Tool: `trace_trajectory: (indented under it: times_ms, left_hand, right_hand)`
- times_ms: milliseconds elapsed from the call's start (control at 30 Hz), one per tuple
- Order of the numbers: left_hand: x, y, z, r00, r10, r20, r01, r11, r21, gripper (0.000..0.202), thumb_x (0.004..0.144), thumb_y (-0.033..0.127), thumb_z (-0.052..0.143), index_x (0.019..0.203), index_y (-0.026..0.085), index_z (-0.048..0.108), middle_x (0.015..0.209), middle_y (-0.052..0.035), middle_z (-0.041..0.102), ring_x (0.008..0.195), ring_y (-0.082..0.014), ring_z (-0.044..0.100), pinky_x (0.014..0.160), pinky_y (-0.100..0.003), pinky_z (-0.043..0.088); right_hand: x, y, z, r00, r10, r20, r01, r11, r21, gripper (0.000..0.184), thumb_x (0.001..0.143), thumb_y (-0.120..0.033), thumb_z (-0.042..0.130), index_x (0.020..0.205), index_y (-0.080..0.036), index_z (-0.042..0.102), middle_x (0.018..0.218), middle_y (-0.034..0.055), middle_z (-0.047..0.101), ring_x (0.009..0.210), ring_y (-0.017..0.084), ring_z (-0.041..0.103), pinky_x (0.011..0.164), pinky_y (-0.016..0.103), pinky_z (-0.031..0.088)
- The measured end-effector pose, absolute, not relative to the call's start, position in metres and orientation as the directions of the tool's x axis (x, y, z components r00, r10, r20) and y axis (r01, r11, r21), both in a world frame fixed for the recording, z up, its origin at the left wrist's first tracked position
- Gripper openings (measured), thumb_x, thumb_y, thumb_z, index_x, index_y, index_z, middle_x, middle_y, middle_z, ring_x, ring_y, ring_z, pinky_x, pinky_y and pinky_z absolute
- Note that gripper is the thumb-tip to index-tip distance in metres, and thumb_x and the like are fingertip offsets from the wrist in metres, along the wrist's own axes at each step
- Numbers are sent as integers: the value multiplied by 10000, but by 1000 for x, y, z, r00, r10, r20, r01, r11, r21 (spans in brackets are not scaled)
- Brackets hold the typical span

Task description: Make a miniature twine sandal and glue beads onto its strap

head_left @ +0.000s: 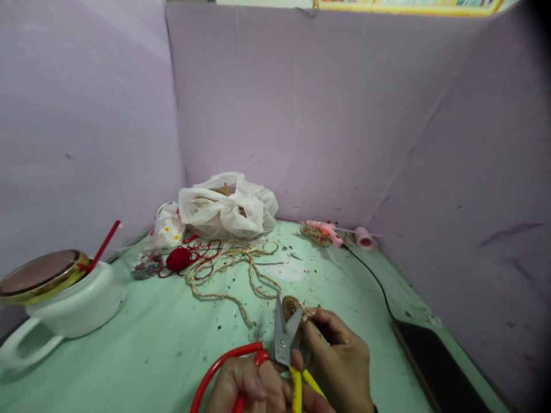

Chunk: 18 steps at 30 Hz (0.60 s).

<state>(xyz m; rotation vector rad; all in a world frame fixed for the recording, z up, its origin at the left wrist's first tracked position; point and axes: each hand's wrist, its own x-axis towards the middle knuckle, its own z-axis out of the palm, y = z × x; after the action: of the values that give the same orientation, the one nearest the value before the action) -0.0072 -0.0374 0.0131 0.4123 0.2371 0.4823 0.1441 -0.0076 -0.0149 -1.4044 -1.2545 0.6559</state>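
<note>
Green tabletop (167, 338): phone (439, 367) right, mug (81, 304) left, loose twine (215, 296) beyond scissors (282, 342).

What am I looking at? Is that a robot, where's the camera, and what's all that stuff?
There's no robot here, just a person's two bare hands. The one picture comes from a camera worn on the person's head, looking forward and down.

The left hand holds scissors with red and yellow handles, their blades spread apart. The right hand holds a coil of brown cord.

On the green table lie loose cord, a ball of red yarn, a white plastic bag, a pink glue gun and a white pot with a handle. At the right is something dark and flat, perhaps a phone.
</note>
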Motion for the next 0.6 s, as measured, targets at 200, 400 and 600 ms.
trace_trajectory:
  times_ms: [200,400,600]
  left_hand:
    - [-5,-36,18,876,473,-90,-403,823,401,681,352,231,323,902,-16,640,847,-150,649,779,-204,574,748,-263,361]
    - [-10,-35,26,892,439,-109,-369,845,387,670,374,228,341,927,-15,629,871,-134,644,742,-170,568,738,-243,365]
    - [-21,-29,30,848,484,-214,-368,830,419,502,488,227,372,917,68,580,778,-131,660,695,-197,613,701,-287,386]
  right_hand:
    - [138,-11,-12,256,934,248,331,156,-931,120,697,-268,584,701,-179,664,689,29,686,637,173,630,585,231,503]
    - [140,-12,-13,219,911,350,403,242,-883,110,721,-237,563,703,-184,658,717,38,684,657,168,628,603,235,507]
    - [166,2,-9,-10,916,402,448,363,-817,102,721,-224,589,718,-190,685,721,44,688,650,169,635,592,241,503]
